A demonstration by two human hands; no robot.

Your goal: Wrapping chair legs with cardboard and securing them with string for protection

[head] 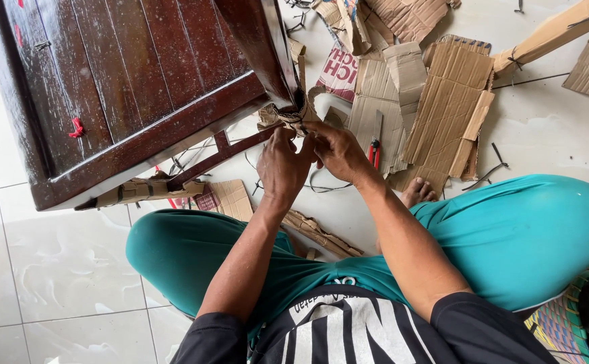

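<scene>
Tiled floor used as a furniture packing spot

A dark glossy brown wooden table (126, 87) rests on white glazed floor tiles (52, 269), ringed by torn brown corrugated cardboard pieces (443, 108), loose black plastic straps (490, 172) and a red-handled utility knife (375, 145).

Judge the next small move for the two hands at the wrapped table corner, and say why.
Probably pull the cardboard wrapping loose from the dark wooden table corner. Both the left hand and right hand already pinch there, the wrapping looks torn, and a red-handled cutter lies unused beside them.
</scene>
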